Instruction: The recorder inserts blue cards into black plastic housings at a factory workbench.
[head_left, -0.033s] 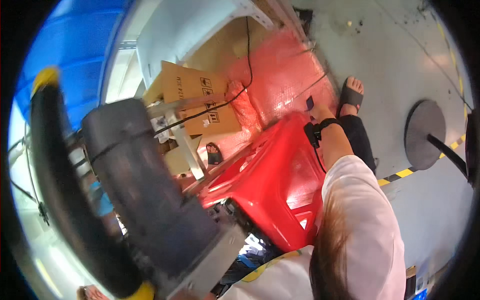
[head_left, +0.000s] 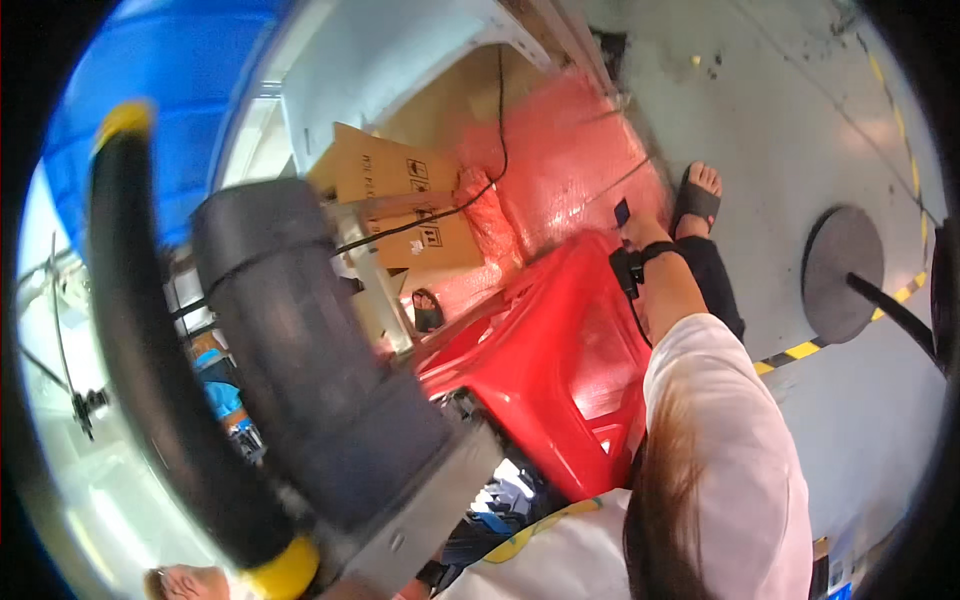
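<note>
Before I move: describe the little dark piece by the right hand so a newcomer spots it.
Find the red plastic stool mid-picture, then follow the forearm beside it up to the right hand. At that hand's upper left, against pinkish-red sheeting, is the small dark piece. It looks roughly square and dark blue, far smaller than the black sandal nearby.

From my end I get strong red, with hazard stripes off to the right.
I make out a small, flat, dark-blue square point(head_left: 622, 212), a glossy red moulded-plastic stool point(head_left: 515, 415), shiny paler red plastic sheeting point(head_left: 565, 135), a white cloth sleeve point(head_left: 715, 400), a tan cardboard box point(head_left: 385, 190) with black print, a curved black tube point(head_left: 150, 330) tipped yellow at both ends, and yellow-and-black striped tape point(head_left: 803, 350) on smooth grey flooring point(head_left: 780, 140).
</note>
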